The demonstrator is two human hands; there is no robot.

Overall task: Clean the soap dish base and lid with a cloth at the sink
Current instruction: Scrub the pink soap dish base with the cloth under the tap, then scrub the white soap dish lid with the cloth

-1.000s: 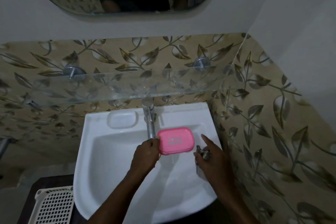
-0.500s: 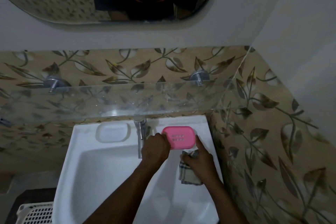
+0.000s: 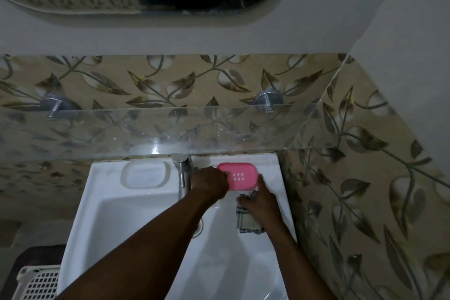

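A pink soap dish piece with small drain holes lies at the back right of the white sink, beside the tap. My left hand grips its left end. My right hand is closed on a checked cloth just in front of the dish, with one finger touching the dish's right edge. I cannot tell whether the dish rests on the sink ledge or is held just above it.
A chrome tap stands at the sink's back centre. A moulded soap recess lies left of it. A glass shelf overhangs the sink's rear. A white slotted basket sits at lower left. The tiled wall closes in on the right.
The pink dish moved from over the basin back to the rear right of the sink. Both hands followed it, and the cloth now hangs unfolded from my right hand.
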